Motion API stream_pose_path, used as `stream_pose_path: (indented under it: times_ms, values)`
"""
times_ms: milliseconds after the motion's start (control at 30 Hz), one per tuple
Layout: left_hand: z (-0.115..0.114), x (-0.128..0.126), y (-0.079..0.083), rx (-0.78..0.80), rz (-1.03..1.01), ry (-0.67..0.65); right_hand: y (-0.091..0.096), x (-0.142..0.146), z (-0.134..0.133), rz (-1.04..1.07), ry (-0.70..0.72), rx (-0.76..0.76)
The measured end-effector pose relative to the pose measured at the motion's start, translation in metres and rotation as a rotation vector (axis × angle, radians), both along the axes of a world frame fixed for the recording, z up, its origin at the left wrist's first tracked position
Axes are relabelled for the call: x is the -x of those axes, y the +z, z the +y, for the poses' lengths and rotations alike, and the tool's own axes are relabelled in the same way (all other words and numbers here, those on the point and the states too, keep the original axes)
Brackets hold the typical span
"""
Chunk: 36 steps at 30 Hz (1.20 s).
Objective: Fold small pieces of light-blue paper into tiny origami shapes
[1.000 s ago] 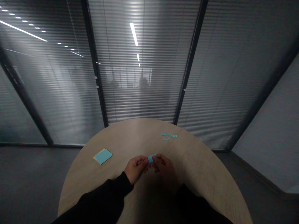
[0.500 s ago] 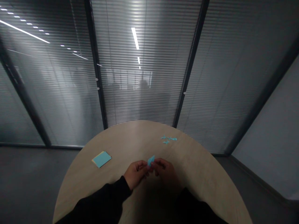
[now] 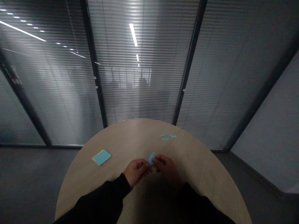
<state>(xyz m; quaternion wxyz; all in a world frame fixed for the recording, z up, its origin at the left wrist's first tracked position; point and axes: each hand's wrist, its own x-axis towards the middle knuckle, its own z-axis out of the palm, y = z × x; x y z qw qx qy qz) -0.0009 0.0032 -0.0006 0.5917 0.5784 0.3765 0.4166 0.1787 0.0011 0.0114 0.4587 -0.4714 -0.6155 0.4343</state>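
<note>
The worktop (image 3: 140,137) is round with a pale wood grain; 12 o'clock is taken as straight ahead of the head camera. The left hand (image 3: 136,172) and right hand (image 3: 167,169) meet near the middle of its near half, fingers curled inward and not spread. Between their fingertips they pinch the lower end of a small blue paper piece (image 3: 151,159), apparently folded, which stands tilted up as a narrow diamond with its tip toward 12 o'clock. Which fingers bear on it is too small to tell. Step in hand, as judged: shaping this piece by fingertip. Any further crease would call for one hand to hold it steady while the other frees up to press the edge. Three small blue paper scraps (image 3: 168,136) lie at 1 o'clock, well apart from the hands. A stack of notepaper (image 3: 101,157) lies at 10 o'clock, blue sheet on top, yellow showing along one edge. Black sleeves (image 3: 105,199) cover the forearms. Behind the worktop stands a glass partition with blinds (image 3: 140,81).
</note>
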Motion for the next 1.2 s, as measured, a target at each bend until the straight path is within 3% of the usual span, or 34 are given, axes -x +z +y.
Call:
stream_pose_path:
  times_ms: [233, 567, 867, 1200]
  values:
    - [0.001, 0.000, -0.002, -0.013, -0.007, -0.017, -0.007, 0.004, 0.001, 0.040, -0.023, -0.003]
    - [-0.003, -0.001, -0.001, -0.068, 0.052, 0.004, 0.003, 0.005, -0.006, -0.019, -0.018, -0.010]
    - [-0.001, -0.001, -0.007, -0.100, 0.060, 0.006, -0.005, 0.003, -0.002, -0.013, -0.056, -0.033]
    - [-0.004, -0.003, 0.000, -0.097, 0.074, 0.010, -0.001, 0.006, -0.005, 0.010, -0.098, -0.041]
